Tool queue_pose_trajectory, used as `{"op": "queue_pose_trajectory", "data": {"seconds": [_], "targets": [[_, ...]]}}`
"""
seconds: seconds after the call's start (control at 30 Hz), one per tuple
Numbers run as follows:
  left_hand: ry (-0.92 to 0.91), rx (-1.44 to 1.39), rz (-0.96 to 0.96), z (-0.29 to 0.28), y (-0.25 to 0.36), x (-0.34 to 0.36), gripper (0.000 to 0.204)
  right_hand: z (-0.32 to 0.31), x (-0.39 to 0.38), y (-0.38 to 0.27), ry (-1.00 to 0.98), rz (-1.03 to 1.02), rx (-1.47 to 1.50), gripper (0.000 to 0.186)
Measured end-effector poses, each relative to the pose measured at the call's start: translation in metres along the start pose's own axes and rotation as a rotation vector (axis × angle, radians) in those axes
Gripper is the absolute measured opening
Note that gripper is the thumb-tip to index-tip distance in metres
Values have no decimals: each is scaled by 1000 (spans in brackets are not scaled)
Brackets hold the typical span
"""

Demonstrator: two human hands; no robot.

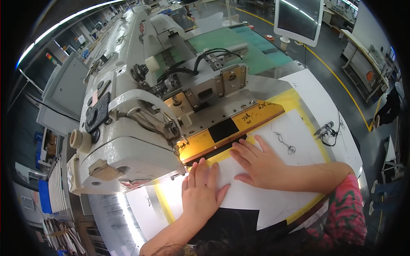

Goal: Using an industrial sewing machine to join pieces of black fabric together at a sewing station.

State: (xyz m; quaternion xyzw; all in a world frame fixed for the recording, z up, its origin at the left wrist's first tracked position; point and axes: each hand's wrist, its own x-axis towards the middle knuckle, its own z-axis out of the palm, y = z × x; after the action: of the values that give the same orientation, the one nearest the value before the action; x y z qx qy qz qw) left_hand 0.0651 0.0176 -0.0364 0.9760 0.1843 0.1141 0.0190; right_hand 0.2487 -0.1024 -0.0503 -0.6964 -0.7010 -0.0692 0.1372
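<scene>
An industrial sewing machine stands at the left, its head over the work surface. A yellow template plate with handwritten marks lies under its metal clamp, and a black patch sits on the plate. Along the plate's near edge runs a dark strip of material. My left hand lies flat with fingers apart, its fingertips at the strip near the needle area. Farther right, my right hand also rests with spread fingers, fingertips touching the strip's right part. Neither hand grips anything.
White sheet edged with yellow tape covers the worktop. Black material lies below my left hand. Thread snips and loose black thread lie at the right. A monitor stands behind, and bundled papers sit at lower left.
</scene>
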Motion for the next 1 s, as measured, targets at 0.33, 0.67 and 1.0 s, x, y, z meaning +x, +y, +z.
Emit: {"op": "queue_pose_trajectory", "data": {"seconds": [0.33,0.67,1.0], "targets": [[-3,87,8,-2,0,0,60,5,1,0,-1,-46,-16,66],[-1,49,-10,1,0,1,66,6,0,0,9,-55,-28,66],[-19,113,13,-2,1,-1,63,10,-2,-4,55,-75,-42,65]]}}
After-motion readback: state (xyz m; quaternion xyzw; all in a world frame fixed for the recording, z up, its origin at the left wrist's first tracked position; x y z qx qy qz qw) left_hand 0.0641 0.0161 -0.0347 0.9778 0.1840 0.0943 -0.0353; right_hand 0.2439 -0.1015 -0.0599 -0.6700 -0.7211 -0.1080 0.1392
